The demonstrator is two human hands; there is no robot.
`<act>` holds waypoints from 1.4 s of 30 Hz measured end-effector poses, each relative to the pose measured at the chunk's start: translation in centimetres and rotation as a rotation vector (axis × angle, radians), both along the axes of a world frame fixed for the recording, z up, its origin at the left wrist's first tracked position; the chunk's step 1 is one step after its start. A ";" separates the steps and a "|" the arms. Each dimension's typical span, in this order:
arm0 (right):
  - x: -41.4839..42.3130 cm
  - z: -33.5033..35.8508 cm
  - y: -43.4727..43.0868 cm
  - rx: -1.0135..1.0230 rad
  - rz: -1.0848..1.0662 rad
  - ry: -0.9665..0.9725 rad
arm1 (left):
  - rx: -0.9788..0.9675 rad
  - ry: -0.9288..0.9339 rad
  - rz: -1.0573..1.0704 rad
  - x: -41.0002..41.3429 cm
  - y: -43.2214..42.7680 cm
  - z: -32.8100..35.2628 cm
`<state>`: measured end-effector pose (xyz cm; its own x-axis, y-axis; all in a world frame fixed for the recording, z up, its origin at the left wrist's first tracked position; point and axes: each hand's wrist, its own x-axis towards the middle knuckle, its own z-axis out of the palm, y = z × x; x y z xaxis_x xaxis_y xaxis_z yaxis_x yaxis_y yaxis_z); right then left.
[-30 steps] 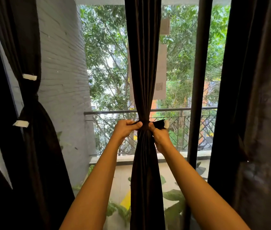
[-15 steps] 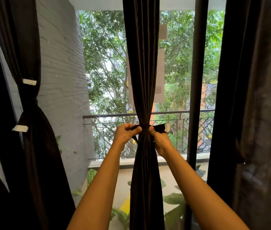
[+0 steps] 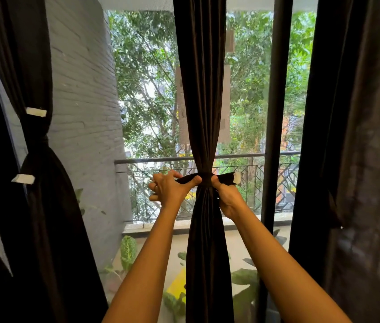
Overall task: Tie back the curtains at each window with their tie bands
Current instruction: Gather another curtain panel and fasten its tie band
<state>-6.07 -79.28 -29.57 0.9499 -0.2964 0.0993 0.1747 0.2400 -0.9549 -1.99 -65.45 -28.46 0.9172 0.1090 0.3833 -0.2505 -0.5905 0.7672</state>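
A dark curtain (image 3: pixel 204 89) hangs gathered in the middle of the window. A black tie band (image 3: pixel 205 179) circles it at its narrowest point. My left hand (image 3: pixel 169 190) grips the band's left end beside the curtain, thumb lying along the band. My right hand (image 3: pixel 227 197) grips the right end, whose white-tipped tail (image 3: pixel 236 178) sticks out to the right. Both hands touch the curtain's sides.
At the left hangs a second dark curtain (image 3: pixel 33 206), cinched, with two white tabs (image 3: pixel 35 111) showing. A loose dark curtain (image 3: pixel 359 159) fills the right side. A dark window post (image 3: pixel 277 113) stands just right of my hands. Beyond the glass are a balcony railing (image 3: pixel 161 159) and a grey brick wall (image 3: pixel 81 113).
The band's left end now shows stretched out from the curtain in my left hand, which has shifted slightly left. The view has drifted a little upward.
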 end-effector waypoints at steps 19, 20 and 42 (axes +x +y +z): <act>1.0 -0.5 -0.6 -0.012 -0.076 0.061 | -0.092 -0.011 -0.124 0.2 -1.8 1.5; 1.1 -0.5 -0.7 -0.001 -0.081 0.061 | -0.194 -0.042 -0.184 0.2 -2.0 1.2; 1.5 -0.2 0.9 0.086 -0.379 -0.257 | -0.447 -0.122 -0.192 -0.7 -3.5 -0.7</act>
<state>-4.52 -78.35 -29.82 0.7207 -0.6354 0.2772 0.4939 0.1902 -0.8484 -2.67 -68.99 -29.18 0.8881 0.1209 0.4435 -0.4261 -0.1454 0.8929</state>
